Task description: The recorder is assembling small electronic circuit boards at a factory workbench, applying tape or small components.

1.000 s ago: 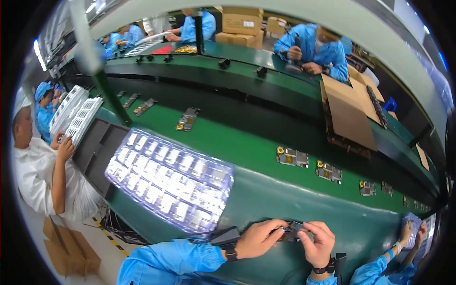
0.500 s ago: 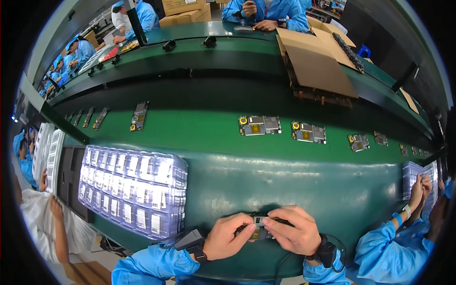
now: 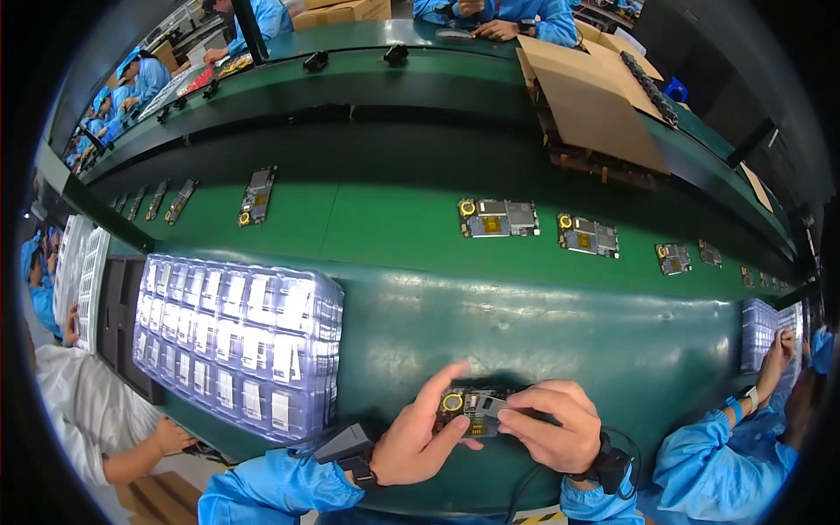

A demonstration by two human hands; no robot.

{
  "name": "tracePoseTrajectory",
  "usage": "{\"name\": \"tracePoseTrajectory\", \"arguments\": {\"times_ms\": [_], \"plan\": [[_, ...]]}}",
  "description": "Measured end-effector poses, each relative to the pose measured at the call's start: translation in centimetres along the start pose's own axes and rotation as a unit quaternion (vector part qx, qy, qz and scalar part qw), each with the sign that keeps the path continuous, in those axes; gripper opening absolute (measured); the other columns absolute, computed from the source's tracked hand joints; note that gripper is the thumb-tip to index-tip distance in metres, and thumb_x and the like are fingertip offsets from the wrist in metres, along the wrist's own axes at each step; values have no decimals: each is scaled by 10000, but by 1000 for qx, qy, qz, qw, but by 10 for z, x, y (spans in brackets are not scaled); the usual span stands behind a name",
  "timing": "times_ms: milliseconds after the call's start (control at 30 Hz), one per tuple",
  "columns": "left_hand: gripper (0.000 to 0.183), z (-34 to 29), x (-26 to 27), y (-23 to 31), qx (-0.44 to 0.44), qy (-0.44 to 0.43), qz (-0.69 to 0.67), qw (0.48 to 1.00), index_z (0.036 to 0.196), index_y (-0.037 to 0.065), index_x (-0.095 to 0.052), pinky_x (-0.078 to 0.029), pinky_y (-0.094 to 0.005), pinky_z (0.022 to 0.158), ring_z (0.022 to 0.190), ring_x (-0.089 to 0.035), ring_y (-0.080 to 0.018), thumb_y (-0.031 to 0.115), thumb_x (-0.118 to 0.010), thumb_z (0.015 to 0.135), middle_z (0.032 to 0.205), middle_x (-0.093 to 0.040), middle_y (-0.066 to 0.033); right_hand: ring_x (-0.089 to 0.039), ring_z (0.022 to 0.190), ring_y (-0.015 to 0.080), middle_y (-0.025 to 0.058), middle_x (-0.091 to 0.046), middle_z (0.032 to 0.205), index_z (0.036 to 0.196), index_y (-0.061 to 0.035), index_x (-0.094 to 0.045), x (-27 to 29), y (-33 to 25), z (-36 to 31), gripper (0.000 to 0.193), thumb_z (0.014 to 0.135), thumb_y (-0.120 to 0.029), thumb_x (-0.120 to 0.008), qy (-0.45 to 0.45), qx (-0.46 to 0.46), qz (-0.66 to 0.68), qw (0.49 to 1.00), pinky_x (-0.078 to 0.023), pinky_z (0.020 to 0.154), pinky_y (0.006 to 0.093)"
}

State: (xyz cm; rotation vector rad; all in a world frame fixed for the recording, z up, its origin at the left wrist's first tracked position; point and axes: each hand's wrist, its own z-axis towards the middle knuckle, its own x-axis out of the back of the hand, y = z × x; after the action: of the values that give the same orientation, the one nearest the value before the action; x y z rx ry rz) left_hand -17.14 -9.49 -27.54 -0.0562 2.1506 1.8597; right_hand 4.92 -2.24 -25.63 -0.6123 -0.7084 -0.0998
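Compared with 0.5 s ago, the left hand (image 3: 418, 442) opens out: its index finger now lifts clear, while its thumb stays on the near edge of the circuit board (image 3: 478, 430) and its other fingers seem to support it from below. The board sits between the 2 hands, over the near side of the green table (image 3: 525, 337), with its yellow ring uncovered. The right hand (image 3: 560, 427) keeps thumb and fingers pinched on a thin grey piece (image 3: 491, 406), now slanted across the board. That suggests the piece isn't seated flat, though at this size I can't tell whether its far end touches.
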Motion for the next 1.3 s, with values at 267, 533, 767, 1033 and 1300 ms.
{"name": "tracePoseTrajectory", "arguments": {"times_ms": [267, 533, 767, 1033, 1300], "plan": [[516, -11, 2, -1, 9, -14, 6, 1000, 1551, 8, -268, -572, -313, 809, 918, -722, -197, 50, -467, 1077, 1202, -628, -155, -681, 896, 237, 71, -739, 1040, 993, -56, -795, -6, -2, 3, 276, 724, -78, -856, 0, 45, 27, 999, -591, 774, 360], [489, -18, 0, 0, -35, -34, 2, 999, 1531, 1, -270, -546, -322, 820, 901, -658, -180, 39, -452, 1079, 1194, -596, -147, -661, 933, 232, 23, -745, 1024, 984, -137, -811, -12, -5, -7, 317, 686, -164, -918, 2, 13, 37, 999, -583, 782, 330], [473, -21, -1, -2, -58, -33, 14, 998, 1517, -1, -263, -544, -323, 821, 909, -645, -181, 12, -432, 1076, 1194, -589, -153, -652, 933, 227, 7, -749, 1023, 989, -163, -817, -16, -5, -11, 316, 692, -199, -918, -1, 7, 25, 1000, -568, 762, 305], [458, -22, -1, -1, -58, -38, 18, 997, 1510, -2, -267, -553, -315, 818, 915, -646, -171, 30, -434, 1084, 1199, -585, -157, -639, 974, 195, -13, -762, 1070, 1010, -144, -822, -16, -8, -9, 346, 679, -120, -919, 3, -2, 32, 999, -574, 810, 282], [438, -23, -2, -1, -49, -23, 28, 998, 1488, -9, -280, -558, -309, 806, 899, -655, -165, 42, -447, 1086, 1177, -592, -160, -637, 975, 191, -11, -763, 1074, 1014, -147, -828, -16, -8, -11, 331, 693, -120, -906, -2, -4, 22, 1000, -575, 816, 283]]}}
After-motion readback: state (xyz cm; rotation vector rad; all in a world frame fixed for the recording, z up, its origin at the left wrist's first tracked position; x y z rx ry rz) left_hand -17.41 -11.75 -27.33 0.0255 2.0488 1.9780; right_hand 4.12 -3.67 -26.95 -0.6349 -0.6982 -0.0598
